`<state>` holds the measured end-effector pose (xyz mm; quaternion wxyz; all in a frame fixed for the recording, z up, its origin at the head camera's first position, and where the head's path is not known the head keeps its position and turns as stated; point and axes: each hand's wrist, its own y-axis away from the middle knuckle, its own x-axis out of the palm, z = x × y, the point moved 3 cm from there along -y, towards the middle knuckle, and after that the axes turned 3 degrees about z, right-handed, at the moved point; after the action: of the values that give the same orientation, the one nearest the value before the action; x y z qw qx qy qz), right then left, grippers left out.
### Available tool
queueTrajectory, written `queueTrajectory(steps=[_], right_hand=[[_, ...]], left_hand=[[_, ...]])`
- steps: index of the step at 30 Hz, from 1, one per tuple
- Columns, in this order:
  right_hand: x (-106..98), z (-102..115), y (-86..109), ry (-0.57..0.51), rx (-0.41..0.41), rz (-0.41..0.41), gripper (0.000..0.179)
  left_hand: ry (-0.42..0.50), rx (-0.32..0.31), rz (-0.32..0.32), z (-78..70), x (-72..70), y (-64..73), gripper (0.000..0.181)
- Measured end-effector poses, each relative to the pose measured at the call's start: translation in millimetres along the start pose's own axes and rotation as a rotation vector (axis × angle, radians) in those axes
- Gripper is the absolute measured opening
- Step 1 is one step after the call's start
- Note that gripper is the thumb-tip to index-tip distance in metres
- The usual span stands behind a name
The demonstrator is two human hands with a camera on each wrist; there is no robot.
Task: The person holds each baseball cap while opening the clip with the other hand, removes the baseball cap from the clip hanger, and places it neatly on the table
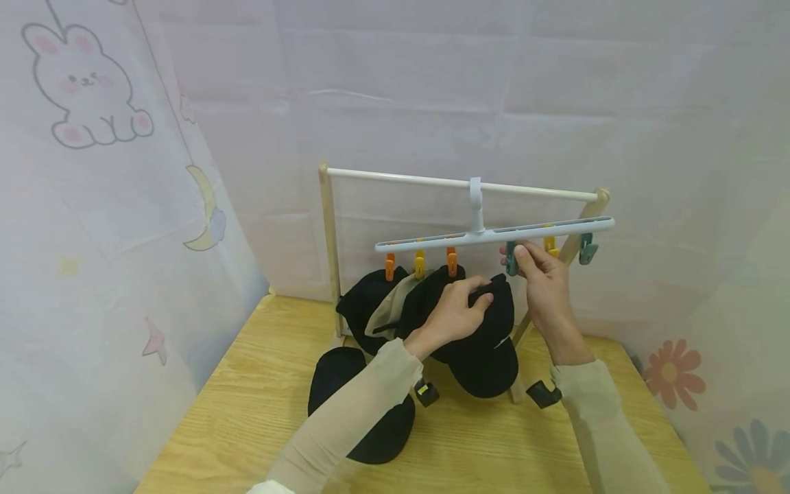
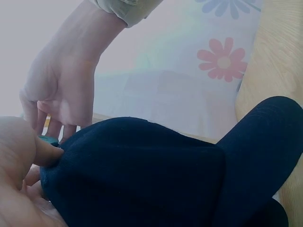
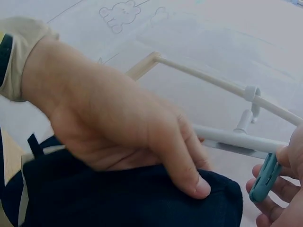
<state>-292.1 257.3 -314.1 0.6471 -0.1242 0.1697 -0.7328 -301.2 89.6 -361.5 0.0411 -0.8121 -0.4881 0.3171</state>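
Note:
In the head view my left hand (image 1: 453, 314) pinches the top of a black cap (image 1: 484, 367), thumb on the near side, brim hanging down. My right hand (image 1: 549, 295) pinches a green clip (image 1: 511, 261) under the pale blue hanger (image 1: 432, 241). The right wrist view shows this clip (image 3: 265, 178) between thumb and fingers, just apart from the cap's edge. Left of it, a black cap (image 1: 361, 302), a beige cap (image 1: 389, 309) and another black cap (image 1: 426, 302) hang from an orange clip (image 1: 390, 267), a yellow clip (image 1: 420, 264) and a second orange clip (image 1: 452, 262).
The hanger hooks over the white bar (image 1: 401, 178) of a wooden-legged rack (image 1: 330, 240). A yellow clip (image 1: 551, 247) and a green clip (image 1: 588, 249) hang at its right end. Another black cap (image 1: 333, 374) lies on the wooden table (image 1: 241, 384), partly behind my left forearm.

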Motion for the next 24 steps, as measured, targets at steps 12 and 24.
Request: queueTrajectory(steps=[12,24], right_hand=[[-4,0,4.6,-0.079,-0.016,0.088,0.050],[-7,-2,11.2,0.014,0.043,0.053,0.028]], left_hand=[[0.037,0.023,-0.046,6.6,-2.1,5.4,0.031],[0.059,0.017,-0.049,2.7,-9.8,6.2,0.033]])
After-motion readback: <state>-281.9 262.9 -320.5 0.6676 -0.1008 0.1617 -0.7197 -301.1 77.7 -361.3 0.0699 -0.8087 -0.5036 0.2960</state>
